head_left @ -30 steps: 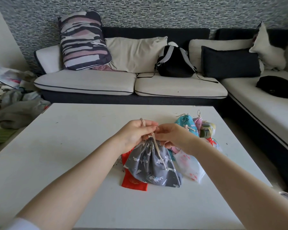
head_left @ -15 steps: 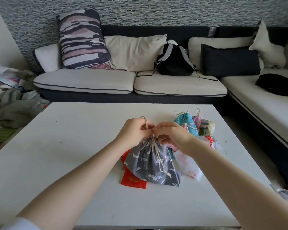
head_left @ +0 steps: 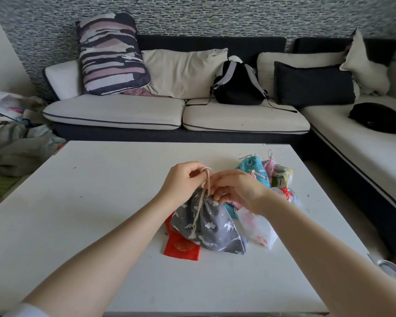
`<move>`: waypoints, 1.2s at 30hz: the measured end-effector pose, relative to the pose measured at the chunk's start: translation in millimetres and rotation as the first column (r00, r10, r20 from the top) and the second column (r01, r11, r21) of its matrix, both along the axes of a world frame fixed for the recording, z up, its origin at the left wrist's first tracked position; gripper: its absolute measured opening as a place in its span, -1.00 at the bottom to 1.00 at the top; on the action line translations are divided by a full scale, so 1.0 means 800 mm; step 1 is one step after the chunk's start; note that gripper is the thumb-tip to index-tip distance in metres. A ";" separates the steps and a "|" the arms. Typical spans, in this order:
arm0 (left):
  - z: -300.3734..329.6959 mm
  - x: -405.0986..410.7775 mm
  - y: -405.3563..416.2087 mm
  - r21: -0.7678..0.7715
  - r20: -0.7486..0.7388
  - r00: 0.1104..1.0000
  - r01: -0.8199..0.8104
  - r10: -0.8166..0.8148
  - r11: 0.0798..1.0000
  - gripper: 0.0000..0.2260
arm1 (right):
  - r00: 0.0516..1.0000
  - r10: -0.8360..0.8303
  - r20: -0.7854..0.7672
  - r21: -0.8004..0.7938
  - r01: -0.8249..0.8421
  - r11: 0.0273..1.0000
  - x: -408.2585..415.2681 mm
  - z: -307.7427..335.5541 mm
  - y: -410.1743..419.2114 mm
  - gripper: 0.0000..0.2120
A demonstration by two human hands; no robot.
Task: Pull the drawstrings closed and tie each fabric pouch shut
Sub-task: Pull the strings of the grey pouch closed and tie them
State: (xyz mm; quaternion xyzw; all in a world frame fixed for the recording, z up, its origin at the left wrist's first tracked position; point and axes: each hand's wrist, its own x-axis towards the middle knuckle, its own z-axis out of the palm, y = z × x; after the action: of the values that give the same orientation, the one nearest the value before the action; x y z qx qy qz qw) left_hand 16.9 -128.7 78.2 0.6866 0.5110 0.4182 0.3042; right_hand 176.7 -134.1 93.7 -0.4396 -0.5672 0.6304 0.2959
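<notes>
A grey fabric pouch printed with white clouds and unicorns (head_left: pixel 212 227) is being held at its gathered neck on the white table (head_left: pixel 78 202), where a beige cotton drawstring (head_left: pixel 206 179) is being pinched by the curled fingers of both the left hand (head_left: pixel 184 179) and the right hand (head_left: pixel 234 187). A flat red fabric pouch (head_left: pixel 181 245) is being partly covered by the grey pouch, a sheer white pouch (head_left: pixel 257 227) is lying just beside it, and a turquoise printed pouch (head_left: pixel 252 165) is lying beyond it among other tied pouches.
</notes>
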 end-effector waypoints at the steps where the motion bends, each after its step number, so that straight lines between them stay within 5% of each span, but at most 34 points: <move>1: 0.000 0.000 0.000 -0.007 0.017 1.000 -0.001 0.001 1.000 -0.86 | 1.000 -0.023 0.016 -0.002 0.023 1.000 0.000 0.000 0.000 -0.74; 7: -0.001 0.004 -0.003 -0.076 0.135 0.989 0.078 -0.068 0.994 -0.89 | 0.950 -0.127 0.284 0.103 0.101 0.990 -0.007 -0.002 -0.007 -0.89; 12: -0.002 -0.001 -0.006 -0.206 0.238 0.965 0.157 -0.107 0.966 -0.85 | 0.938 -0.147 0.314 0.164 0.099 0.982 -0.007 0.000 -0.009 -0.89; 16: -0.001 -0.005 -0.007 -0.337 0.424 0.890 0.329 -0.169 0.882 -0.78 | 0.815 -0.296 0.498 0.366 0.113 0.924 -0.007 -0.001 0.003 -0.80; 21: 0.000 -0.007 -0.002 -0.325 0.643 0.764 0.329 -0.047 0.887 -0.75 | 0.822 -0.490 0.291 0.342 0.388 0.856 0.003 -0.009 0.016 -0.72; 25: -0.017 -0.005 0.008 -0.453 0.574 0.792 0.095 0.209 0.887 -0.79 | 0.783 -0.619 -0.065 0.060 0.622 0.781 0.014 -0.013 0.019 -0.71; 30: -0.031 0.003 0.018 -0.457 0.218 0.930 -0.169 0.294 0.873 -0.74 | 0.610 -0.599 -0.519 -0.422 0.427 0.800 0.002 -0.015 0.021 -0.60; 33: -0.033 -0.012 0.026 -0.349 0.017 0.933 -0.332 0.360 0.876 -0.70 | 0.465 -0.721 -0.514 -0.573 0.440 0.692 0.007 -0.015 0.026 -0.54; 36: -0.038 -0.025 0.024 -0.194 -0.121 0.930 -0.366 0.348 0.910 -0.74 | 0.608 -0.728 -0.318 -0.409 0.604 0.683 0.015 -0.020 0.024 -0.59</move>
State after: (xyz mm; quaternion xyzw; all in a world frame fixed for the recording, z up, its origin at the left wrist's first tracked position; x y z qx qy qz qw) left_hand -3.4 -109.4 47.5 0.5617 0.6821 0.3805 0.2727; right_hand 188.4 -115.1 77.5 -0.4937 -0.1856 0.6258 0.5746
